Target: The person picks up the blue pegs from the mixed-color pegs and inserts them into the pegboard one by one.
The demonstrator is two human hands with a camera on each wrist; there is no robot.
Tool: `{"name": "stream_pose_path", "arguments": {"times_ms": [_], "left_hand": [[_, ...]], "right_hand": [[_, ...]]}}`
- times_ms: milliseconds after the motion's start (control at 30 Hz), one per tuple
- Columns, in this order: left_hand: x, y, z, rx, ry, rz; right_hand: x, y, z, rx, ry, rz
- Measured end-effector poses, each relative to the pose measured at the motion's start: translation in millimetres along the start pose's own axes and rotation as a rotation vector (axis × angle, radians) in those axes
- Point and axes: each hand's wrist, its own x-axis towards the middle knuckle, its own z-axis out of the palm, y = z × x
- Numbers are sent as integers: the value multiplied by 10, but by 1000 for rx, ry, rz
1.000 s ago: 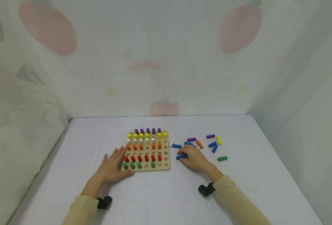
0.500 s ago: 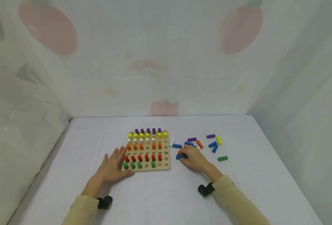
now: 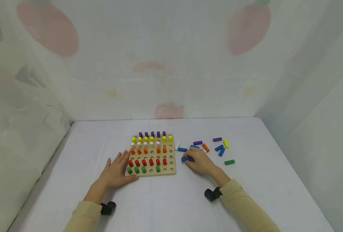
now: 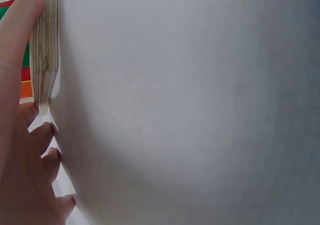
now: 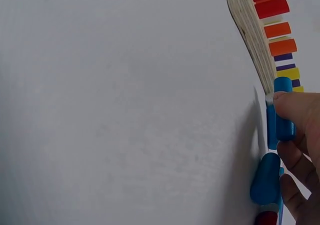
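A wooden peg board (image 3: pixel 168 151) lies mid-table with rows of purple, yellow, white, orange, red and green pegs standing in it and several holes bare. My left hand (image 3: pixel 119 164) lies flat on the cloth, its straight fingers against the board's front-left corner; the left wrist view shows the thumb on the board's edge (image 4: pixel 44 50). My right hand (image 3: pixel 191 160) is just right of the board and pinches a blue peg (image 3: pixel 186 159) between thumb and fingers. The right wrist view shows that blue peg (image 5: pixel 283 110) at the thumb tip, with another blue peg (image 5: pixel 265 179) below it and the board's side (image 5: pixel 249 25) above.
Loose pegs lie right of the board: white (image 3: pixel 177 146), blue (image 3: pixel 182 149), purple (image 3: pixel 197 142), orange (image 3: pixel 206 147), two more blue (image 3: pixel 220 150), purple (image 3: pixel 217 139), yellow (image 3: pixel 226 143) and green (image 3: pixel 229 162). White cloth covers the table; curtain walls close it in.
My right hand has tightened on the blue peg and drawn it slightly up and toward the board. The left hand has stayed put.
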Motion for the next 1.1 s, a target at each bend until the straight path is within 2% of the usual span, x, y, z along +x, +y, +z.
{"name": "stream_pose_path", "arguments": {"times_ms": [167, 367, 600, 900, 1100], "left_hand": [[3, -3, 1, -6, -6, -4], [15, -27, 27, -2, 0, 1], [15, -31, 25, -2, 1, 7], [14, -26, 16, 0, -3, 0], [14, -27, 20, -4, -5, 1]], "right_hand": [[24, -26, -18, 13, 21, -19], [59, -66, -25, 12, 26, -2], [106, -114, -27, 69, 32, 12], [191, -172, -16, 106, 77, -27], [265, -268, -22, 133, 103, -9]]}}
